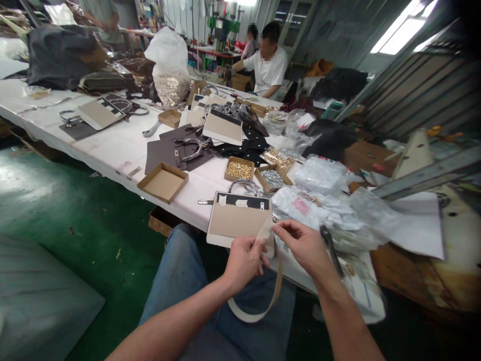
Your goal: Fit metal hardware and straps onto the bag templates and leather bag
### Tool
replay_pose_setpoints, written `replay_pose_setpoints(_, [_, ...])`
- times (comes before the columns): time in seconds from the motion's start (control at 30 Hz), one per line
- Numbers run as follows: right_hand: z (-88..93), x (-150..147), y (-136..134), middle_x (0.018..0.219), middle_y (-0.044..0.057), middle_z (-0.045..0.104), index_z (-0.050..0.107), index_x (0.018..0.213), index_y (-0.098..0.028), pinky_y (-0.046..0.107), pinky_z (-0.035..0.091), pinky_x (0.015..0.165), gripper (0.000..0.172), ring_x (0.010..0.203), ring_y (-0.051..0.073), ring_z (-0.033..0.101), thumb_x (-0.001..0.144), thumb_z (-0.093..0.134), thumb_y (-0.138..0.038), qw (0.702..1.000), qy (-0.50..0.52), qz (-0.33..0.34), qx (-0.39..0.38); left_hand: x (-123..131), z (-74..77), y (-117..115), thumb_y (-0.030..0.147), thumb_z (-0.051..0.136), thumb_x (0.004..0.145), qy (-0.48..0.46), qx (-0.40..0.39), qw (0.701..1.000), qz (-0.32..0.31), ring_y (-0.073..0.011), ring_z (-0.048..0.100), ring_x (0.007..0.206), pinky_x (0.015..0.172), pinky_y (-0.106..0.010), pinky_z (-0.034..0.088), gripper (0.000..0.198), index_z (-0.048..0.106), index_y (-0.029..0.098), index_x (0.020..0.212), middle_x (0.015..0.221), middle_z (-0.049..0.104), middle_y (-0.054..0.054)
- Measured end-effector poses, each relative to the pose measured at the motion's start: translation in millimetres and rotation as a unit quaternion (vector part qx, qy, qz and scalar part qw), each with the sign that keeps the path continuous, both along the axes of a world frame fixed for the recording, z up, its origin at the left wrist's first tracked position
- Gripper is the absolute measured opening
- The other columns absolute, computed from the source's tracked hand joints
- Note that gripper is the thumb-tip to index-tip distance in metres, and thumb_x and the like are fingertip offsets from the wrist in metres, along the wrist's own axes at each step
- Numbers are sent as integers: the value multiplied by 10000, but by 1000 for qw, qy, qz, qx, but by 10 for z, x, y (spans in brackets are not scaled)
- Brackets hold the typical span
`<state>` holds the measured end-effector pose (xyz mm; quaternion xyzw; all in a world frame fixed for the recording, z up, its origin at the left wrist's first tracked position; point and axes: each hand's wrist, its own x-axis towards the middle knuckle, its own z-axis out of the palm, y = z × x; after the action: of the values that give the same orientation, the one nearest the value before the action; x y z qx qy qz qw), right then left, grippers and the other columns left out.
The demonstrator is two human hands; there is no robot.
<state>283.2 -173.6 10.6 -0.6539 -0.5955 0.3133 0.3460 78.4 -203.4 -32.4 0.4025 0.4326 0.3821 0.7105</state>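
Both hands are in front of my lap, over the near edge of the table. My left hand [246,260] is closed on a pale strip of tape [278,281], whose long tail hangs in a loop above my jeans. With thumb and fingers pinched, my right hand [300,244] grips the short end of this tape. Just behind the hands lies a beige bag panel [233,220] with a dark band along its far edge. Two pale tape pieces [241,203] and a small metal fitting [262,206] sit on that band. A metal-tipped strap end [205,202] sticks out at the panel's left.
Beyond the panel stand small boxes of gold [239,169] and silver hardware [272,179]. An open cardboard box [163,183] stands left, near the table edge. Dark bag pieces [176,153] lie behind, plastic bags [319,175] at right. A person in white [268,70] sits across the table.
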Motion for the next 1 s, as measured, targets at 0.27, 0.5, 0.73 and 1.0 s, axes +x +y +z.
replay_pose_setpoints(0.27, [27, -103, 475, 1121, 94, 840, 790, 924, -280, 462, 596, 891, 212, 1008, 314, 763, 1027, 744, -459, 975, -165, 48, 140, 310, -29, 259, 621, 600, 1120, -57, -61, 995, 47, -125, 570, 440, 433, -239, 394, 501, 692, 152, 971, 667, 674, -15])
replay_pose_setpoints(0.5, [-93, -37, 865, 1405, 112, 801, 688, 863, -286, 569, 520, 1214, 152, 1340, 354, 717, 1006, 695, -337, 958, -199, 92, 184, 460, 73, 490, 317, 509, 1140, -104, -92, 989, 51, -118, 555, 488, 486, -259, 400, 257, 661, 141, 1029, 704, 648, -1])
replay_pose_setpoints(0.73, [-180, -41, 963, 1272, 97, 838, 688, 853, -288, 510, 587, 1110, 159, 1208, 325, 761, 998, 701, -352, 968, -172, 81, 161, 444, 51, 581, 313, 484, 1149, -97, -124, 985, 67, -121, 529, 469, 490, -273, 377, 309, 658, 146, 955, 672, 631, -3])
replay_pose_setpoints(1.0, [-220, -15, 971, 1253, 102, 839, 696, 844, -273, 441, 638, 936, 151, 1163, 305, 774, 980, 701, -338, 975, -150, 73, 146, 504, -93, 636, 350, 567, 1130, -77, -132, 986, 63, -116, 528, 450, 477, -267, 352, 313, 675, 154, 911, 655, 643, 0])
